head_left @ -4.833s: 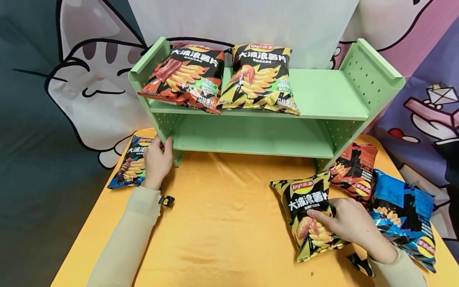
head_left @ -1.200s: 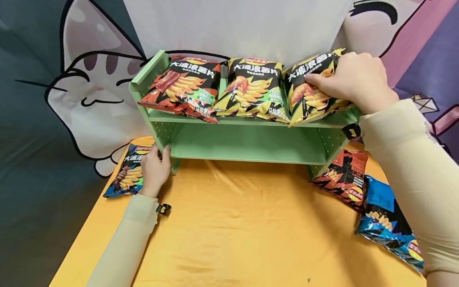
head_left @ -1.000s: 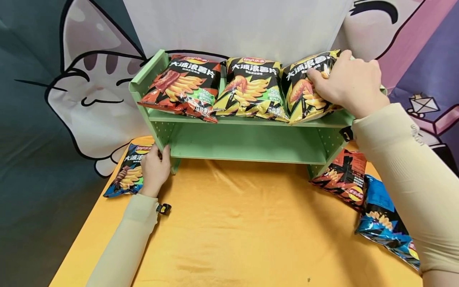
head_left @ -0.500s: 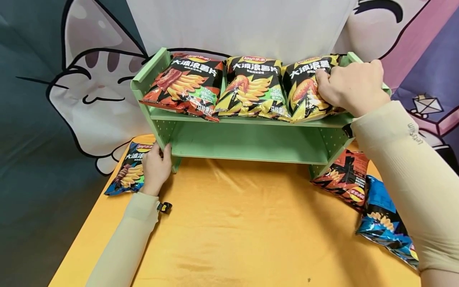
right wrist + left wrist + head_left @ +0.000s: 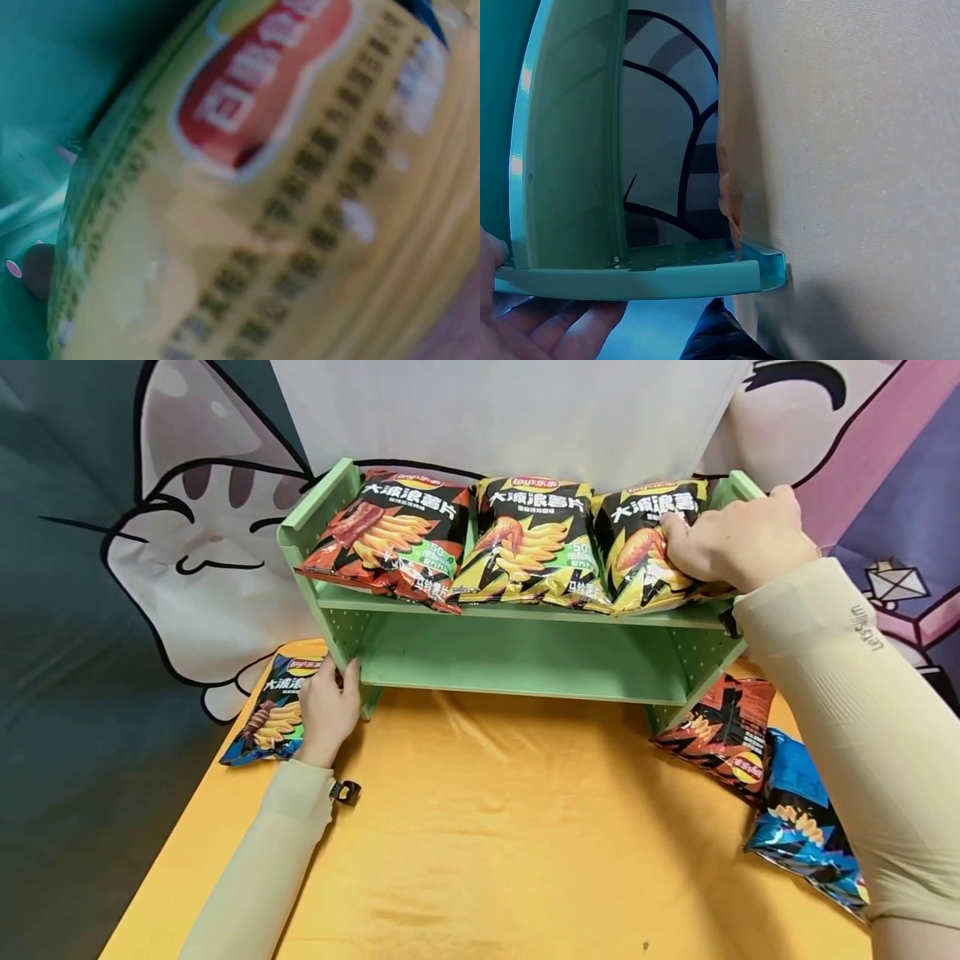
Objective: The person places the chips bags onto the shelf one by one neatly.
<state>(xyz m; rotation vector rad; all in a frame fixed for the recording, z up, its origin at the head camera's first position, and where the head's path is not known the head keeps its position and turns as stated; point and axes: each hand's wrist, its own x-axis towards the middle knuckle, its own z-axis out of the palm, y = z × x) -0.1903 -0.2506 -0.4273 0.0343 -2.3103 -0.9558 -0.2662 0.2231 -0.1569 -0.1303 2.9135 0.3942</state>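
A yellow table [image 5: 465, 852] spans the foreground, its surface lightly creased, with a dark speck [image 5: 646, 946] near the lower edge. Behind, from left to right, appear dark cloth [image 5: 60, 693], a black-outlined cartoon cat [image 5: 213, 610], a plain white panel [image 5: 510, 410], a drawn eye [image 5: 798, 378], a pink band [image 5: 870, 452] and a purple ground [image 5: 926, 468] bearing a drawn envelope [image 5: 896, 583].

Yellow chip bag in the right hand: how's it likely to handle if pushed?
The yellow bag looks puffed, so it probably squashes under the right hand. Its shiny surface may make it slip a little. The printed chip picture suggests light, crushable contents.
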